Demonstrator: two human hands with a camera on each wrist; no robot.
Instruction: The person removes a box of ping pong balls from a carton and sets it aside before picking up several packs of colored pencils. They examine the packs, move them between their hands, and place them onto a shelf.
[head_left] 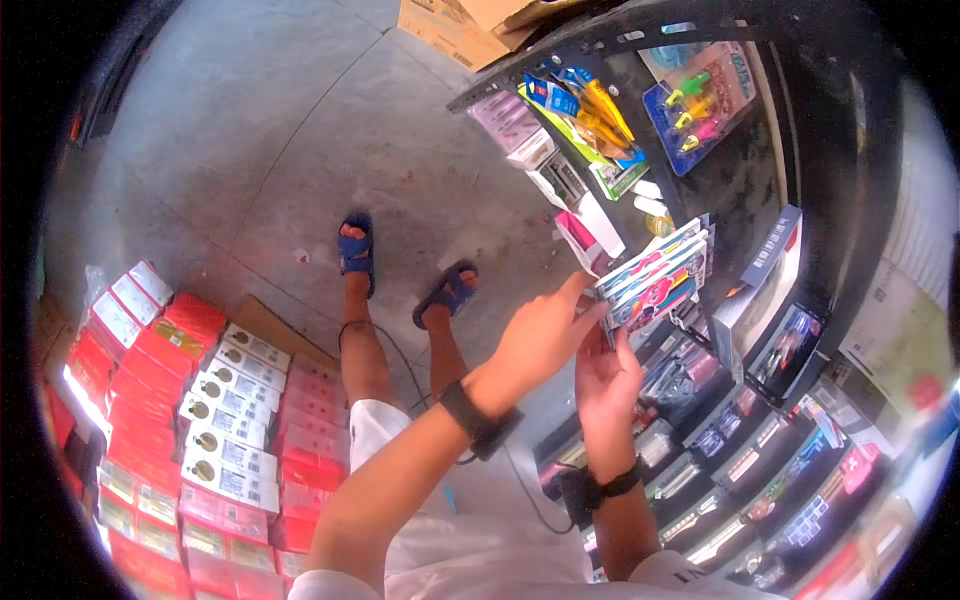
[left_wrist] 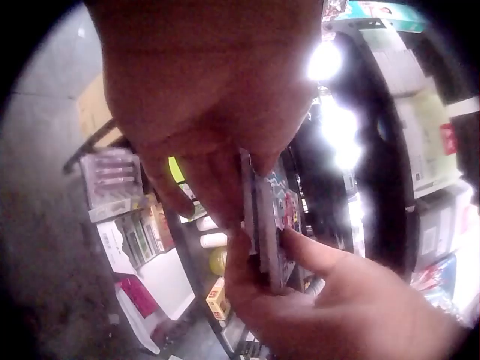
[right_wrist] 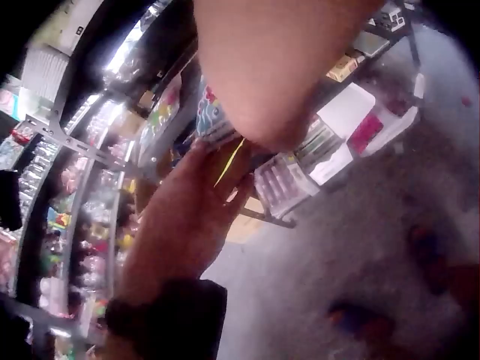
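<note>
In the head view, both hands hold a small stack of flat, white-edged packs (head_left: 655,285) with bright cartoon prints, in front of the black shelf. My left hand (head_left: 540,335) grips the near left end of the stack. From below, my right hand (head_left: 607,385) pinches its lower edge, thumb against the printed front. The left wrist view has the stack (left_wrist: 259,217) edge-on between the left fingers above and the right hand (left_wrist: 352,296) below. Seen from the right wrist, a blue patterned corner of a pack (right_wrist: 212,120) shows, and the right hand covers much of the rest.
Yellow-handled items (head_left: 605,112) and a clear pack of coloured pieces (head_left: 697,105) lie on the upper shelf. Open white cartons (head_left: 580,200) line its edge. Stacked red boxes (head_left: 150,400) stand on the floor at left, a cardboard box (head_left: 455,32) at the top. Sandaled feet (head_left: 355,250) are on the floor.
</note>
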